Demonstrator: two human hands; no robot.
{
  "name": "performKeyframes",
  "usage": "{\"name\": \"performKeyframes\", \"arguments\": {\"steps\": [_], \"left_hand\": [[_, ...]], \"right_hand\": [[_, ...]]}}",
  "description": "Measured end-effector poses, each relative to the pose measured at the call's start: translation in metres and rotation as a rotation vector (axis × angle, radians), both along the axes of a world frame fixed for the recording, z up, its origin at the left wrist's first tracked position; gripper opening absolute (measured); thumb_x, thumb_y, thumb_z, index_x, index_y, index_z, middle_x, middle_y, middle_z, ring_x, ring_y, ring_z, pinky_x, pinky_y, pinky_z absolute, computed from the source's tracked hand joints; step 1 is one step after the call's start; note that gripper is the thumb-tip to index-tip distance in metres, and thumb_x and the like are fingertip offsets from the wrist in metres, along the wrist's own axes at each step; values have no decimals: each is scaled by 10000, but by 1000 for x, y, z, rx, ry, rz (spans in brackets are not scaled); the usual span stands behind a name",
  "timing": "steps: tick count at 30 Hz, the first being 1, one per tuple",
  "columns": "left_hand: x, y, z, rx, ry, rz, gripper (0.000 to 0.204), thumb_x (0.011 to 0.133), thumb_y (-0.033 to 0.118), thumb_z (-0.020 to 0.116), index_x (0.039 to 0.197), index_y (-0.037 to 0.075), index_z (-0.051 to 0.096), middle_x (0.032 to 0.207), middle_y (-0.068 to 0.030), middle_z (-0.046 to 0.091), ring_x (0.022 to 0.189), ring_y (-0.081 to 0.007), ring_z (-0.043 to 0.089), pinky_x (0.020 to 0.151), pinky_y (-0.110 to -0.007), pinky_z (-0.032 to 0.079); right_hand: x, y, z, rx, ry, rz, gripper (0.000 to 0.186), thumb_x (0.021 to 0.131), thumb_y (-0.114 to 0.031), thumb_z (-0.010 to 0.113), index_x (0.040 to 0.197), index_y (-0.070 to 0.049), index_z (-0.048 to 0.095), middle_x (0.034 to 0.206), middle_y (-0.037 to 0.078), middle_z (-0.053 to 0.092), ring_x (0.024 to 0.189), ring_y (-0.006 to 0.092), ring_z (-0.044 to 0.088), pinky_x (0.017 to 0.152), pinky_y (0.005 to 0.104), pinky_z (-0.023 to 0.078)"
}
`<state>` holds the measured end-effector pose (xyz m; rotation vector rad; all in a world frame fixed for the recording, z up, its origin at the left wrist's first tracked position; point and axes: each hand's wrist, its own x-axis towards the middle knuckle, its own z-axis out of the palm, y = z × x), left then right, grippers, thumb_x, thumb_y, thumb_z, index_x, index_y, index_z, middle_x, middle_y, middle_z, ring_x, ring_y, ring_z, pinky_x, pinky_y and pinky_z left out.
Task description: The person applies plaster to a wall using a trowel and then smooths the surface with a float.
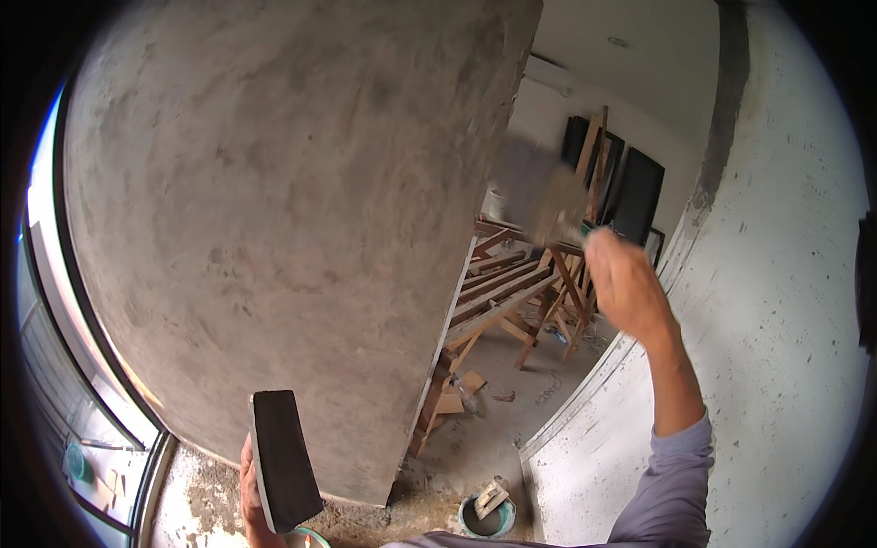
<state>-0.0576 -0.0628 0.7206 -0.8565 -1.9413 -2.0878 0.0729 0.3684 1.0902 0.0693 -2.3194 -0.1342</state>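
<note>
A freshly plastered grey wall (301,237) fills the left and middle, its right edge running beside a doorway. My left hand (247,489) is closed round a plastering float (288,461) with a dark rectangular face and a pale edge, held low and apart from my raised right hand. My right hand (626,283) is closed on the green handle of a wide, flat tool (544,192), lifted near the wall's right edge. Motion smears that tool; whether it is a brush or a trowel I cannot tell, nor whether it touches the wall.
A teal-rimmed bucket (489,519) with a pale tool across it stands on the floor; another bucket's rim (315,537) shows below the float. Beyond the doorway are timber trestles (502,292) and dark panels (637,192). A white speckled wall (758,338) closes the right side.
</note>
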Motion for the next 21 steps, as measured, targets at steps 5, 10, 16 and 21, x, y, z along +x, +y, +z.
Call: {"name": "performKeyframes", "arguments": {"steps": [5, 10, 16, 21], "left_hand": [[-13, -9, 22, 323, -324, -244, 718, 927, 407, 679, 1458, -4, 425, 1247, -56, 618, 1081, -130, 604, 914, -277, 498], [-22, -2, 36, 254, -208, -263, 706, 945, 392, 657, 1468, -14, 412, 1291, -67, 597, 1118, -137, 587, 960, -290, 478], [-2, -1, 5, 361, -346, -237, 687, 968, 388, 618, 1481, -9, 394, 1333, -105, 586, 1188, -182, 579, 1011, -344, 477], [24, 7, 17, 370, -371, -280, 660, 974, 333, 619, 1498, 13, 377, 1374, -119, 555, 1236, -206, 554, 1040, -371, 469]], "right_hand": [[13, -21, 26, -73, 108, -26, 217, 1033, -171, 485, 920, 12, 505, 704, 236, 575, 686, 429, 634, 619, 454, 466], [0, -22, 89, -65, 148, -150, 316, 1058, -265, 447, 984, 28, 541, 763, 248, 574, 712, 387, 590, 680, 438, 459], [-2, -4, -19, 50, -130, 62, 138, 964, -127, 559, 906, -4, 541, 737, 221, 634, 705, 423, 654, 642, 469, 504], [32, -4, -118, -388, -460, 278, 249, 1052, -247, 476, 995, -16, 548, 677, 68, 560, 536, 173, 548, 489, 324, 433]]}}
